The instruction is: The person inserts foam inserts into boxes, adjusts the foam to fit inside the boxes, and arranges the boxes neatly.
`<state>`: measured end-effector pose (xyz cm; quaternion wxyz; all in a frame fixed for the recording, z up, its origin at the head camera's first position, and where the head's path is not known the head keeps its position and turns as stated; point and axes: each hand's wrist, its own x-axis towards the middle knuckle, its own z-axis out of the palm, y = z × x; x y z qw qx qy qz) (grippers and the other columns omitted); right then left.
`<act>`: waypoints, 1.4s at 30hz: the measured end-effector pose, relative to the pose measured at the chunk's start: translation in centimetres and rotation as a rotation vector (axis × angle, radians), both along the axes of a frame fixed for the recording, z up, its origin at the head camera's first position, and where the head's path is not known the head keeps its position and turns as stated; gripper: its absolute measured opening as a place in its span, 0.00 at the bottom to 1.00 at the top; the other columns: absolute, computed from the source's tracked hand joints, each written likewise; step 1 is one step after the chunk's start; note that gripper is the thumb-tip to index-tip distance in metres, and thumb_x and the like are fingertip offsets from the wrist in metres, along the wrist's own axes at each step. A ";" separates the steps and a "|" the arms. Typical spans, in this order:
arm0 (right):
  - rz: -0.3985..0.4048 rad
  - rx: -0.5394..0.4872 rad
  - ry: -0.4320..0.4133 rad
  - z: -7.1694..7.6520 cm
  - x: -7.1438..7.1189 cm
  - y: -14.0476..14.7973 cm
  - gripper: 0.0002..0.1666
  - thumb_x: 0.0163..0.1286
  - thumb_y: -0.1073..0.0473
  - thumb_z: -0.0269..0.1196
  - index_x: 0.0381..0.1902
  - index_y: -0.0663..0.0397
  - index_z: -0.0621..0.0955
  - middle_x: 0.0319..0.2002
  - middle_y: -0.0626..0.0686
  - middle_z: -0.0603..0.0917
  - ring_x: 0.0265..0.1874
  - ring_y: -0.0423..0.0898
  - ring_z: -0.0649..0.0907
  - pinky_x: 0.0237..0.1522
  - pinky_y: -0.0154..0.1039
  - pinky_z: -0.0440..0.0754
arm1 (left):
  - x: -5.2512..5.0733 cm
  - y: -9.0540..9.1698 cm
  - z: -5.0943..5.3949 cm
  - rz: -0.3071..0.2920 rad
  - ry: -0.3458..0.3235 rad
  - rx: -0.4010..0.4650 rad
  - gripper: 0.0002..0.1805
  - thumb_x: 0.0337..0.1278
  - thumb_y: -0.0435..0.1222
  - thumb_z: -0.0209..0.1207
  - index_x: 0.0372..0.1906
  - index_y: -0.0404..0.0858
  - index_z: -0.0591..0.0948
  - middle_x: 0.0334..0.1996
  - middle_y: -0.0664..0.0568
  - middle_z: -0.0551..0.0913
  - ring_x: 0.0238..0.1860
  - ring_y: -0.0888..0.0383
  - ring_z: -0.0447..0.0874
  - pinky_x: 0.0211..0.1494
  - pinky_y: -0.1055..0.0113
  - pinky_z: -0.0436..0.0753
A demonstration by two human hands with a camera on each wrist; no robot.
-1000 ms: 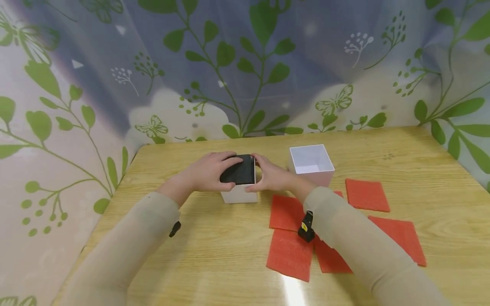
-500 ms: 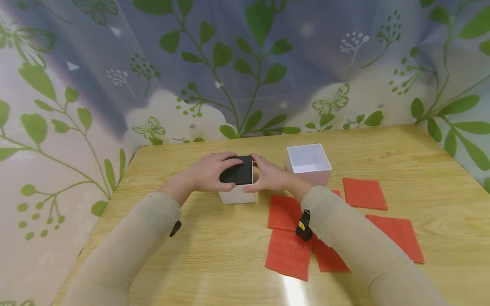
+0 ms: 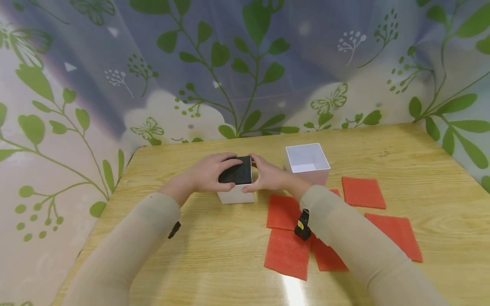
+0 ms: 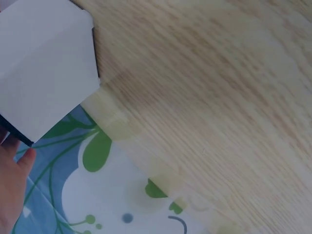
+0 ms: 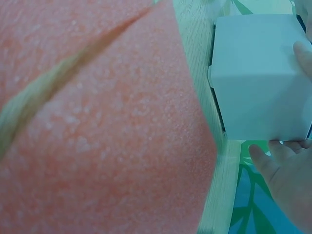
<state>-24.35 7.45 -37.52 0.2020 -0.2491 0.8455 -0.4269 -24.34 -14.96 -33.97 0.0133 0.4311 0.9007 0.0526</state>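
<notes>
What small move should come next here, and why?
I'd probably press lightly on the black square with the left hand to check its seating: it looks nearly flush with the white box, a left finger lies on it, and the right hand spans the box's right side.

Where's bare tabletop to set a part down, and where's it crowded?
Free: table between left sleeve and red squares, nearside of white box; also right of pink box, beyond the squares. Crowded: under and around the right sleeve, among the squares.
</notes>
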 end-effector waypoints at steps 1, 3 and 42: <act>0.000 -0.003 -0.003 0.0 0.0 0.0 0.66 0.52 0.48 0.72 0.72 0.57 0.41 0.71 0.58 0.48 0.69 0.54 0.55 0.65 0.48 0.60 | 0.1 0.0 -0.1 0.002 0.000 0.004 0.37 0.54 0.53 0.53 0.68 0.41 0.65 0.65 0.41 0.64 0.61 0.42 0.66 0.61 0.49 0.67; 0.000 -0.012 0.001 -0.1 0.0 -0.1 0.66 0.52 0.49 0.72 0.72 0.57 0.41 0.71 0.58 0.48 0.69 0.54 0.55 0.65 0.48 0.60 | 0.3 -0.1 -0.2 0.012 0.009 0.003 0.38 0.56 0.55 0.53 0.69 0.42 0.63 0.66 0.42 0.62 0.62 0.43 0.64 0.62 0.49 0.65; 0.007 -0.049 0.002 -0.5 0.1 0.0 0.61 0.51 0.50 0.73 0.71 0.53 0.47 0.70 0.55 0.52 0.69 0.53 0.56 0.66 0.49 0.58 | 2.8 -2.1 -2.8 0.286 -0.142 0.106 0.36 0.71 0.54 0.33 0.74 0.38 0.46 0.74 0.47 0.41 0.72 0.48 0.38 0.68 0.44 0.47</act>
